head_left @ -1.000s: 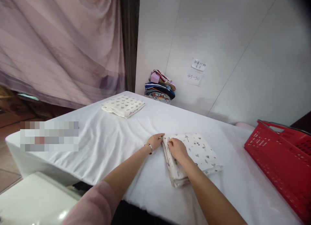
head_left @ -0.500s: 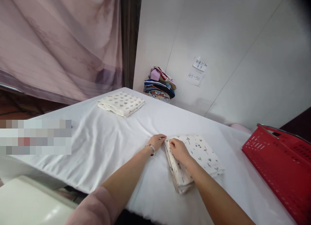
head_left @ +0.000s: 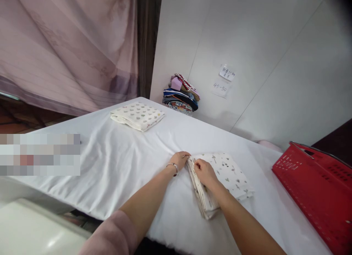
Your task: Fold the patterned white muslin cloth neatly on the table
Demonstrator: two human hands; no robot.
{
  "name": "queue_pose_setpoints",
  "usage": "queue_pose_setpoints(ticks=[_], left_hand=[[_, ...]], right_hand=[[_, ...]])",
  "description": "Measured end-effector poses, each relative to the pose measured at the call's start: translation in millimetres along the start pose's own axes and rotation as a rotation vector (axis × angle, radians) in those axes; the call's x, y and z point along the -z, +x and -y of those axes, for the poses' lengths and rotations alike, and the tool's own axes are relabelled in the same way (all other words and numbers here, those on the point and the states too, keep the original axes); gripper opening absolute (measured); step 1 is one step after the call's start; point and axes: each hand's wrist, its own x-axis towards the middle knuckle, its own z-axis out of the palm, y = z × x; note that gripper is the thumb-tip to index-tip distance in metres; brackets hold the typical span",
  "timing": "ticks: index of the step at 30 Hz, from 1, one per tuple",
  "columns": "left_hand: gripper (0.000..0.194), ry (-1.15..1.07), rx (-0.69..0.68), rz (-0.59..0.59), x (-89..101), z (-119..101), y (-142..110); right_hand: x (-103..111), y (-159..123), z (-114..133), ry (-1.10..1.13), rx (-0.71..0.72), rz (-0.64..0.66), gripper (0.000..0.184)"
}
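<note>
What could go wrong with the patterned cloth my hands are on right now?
Its layers might slip out of line: the folded cloth shows several stacked edges where your left hand and right hand meet it. Your bracelet sits close to that edge and could snag the fabric. The white tablecloth is rumpled alongside, so it might bunch or drag if the fabric is pulled.

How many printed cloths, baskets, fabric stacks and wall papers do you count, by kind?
Printed cloths: 2 (near cloth, far cloth)
Red basket: 1
Fabric stack: 1, its pieces too overlapped to count
Wall papers: 2 (upper paper, lower paper)
Total: 6
</note>
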Motion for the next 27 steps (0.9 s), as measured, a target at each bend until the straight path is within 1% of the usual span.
queue_pose_setpoints(ticks=[2, 4, 6, 9, 11, 13, 16, 18, 20, 23, 27], left_hand=[[0.027, 0.049, -0.012, -0.033, -0.4, -1.3, -0.6], [0.028, 0.082, -0.007, -0.056, -1.0, -3.0, -1.7], [0.028, 0.106, 0.006, -0.067, -1.2, -5.1, -3.0], [0.028, 0.127, 0.014, -0.060, 0.7, -7.5, -5.7], [0.028, 0.123, 0.008, -0.039, 4.0, -7.4, -7.5], [0.030, 0.092, 0.016, 0.015, 8.1, -5.7, -9.0], [0.040, 0.038, 0.025, 0.102, 12.4, -2.2, -10.0], [0.045, 0.033, 0.015, 0.112, 13.0, -1.0, -9.7], [0.043, 0.041, 0.023, 0.096, 12.0, -1.3, -8.8], [0.035, 0.048, 0.047, 0.076, 9.0, -2.9, -7.2], [0.028, 0.057, 0.029, 0.022, 5.4, -3.6, -6.0]], right_hand=[[-1.2, -5.2, 1.6, 0.001, 0.002, -0.010, 0.012], [-4.0, -9.8, 2.9, -0.017, 0.014, -0.015, 0.014], [-7.1, -12.7, 3.1, -0.040, 0.025, -0.012, 0.018], [-9.2, -14.3, 2.1, -0.047, 0.011, 0.005, 0.019], [-8.5, -14.8, 1.9, -0.036, -0.002, 0.022, 0.020], [-6.9, -16.3, 2.7, -0.021, -0.006, 0.039, 0.022], [-4.4, -20.0, 5.7, -0.020, -0.003, 0.055, 0.030], [-3.2, -22.4, 7.6, -0.047, 0.000, 0.062, 0.034], [-2.5, -23.8, 8.7, -0.078, -0.002, 0.074, 0.034], [-2.5, -24.3, 7.9, -0.091, -0.003, 0.088, 0.034], [-5.1, -26.2, 5.5, -0.099, 0.015, 0.071, 0.038]])
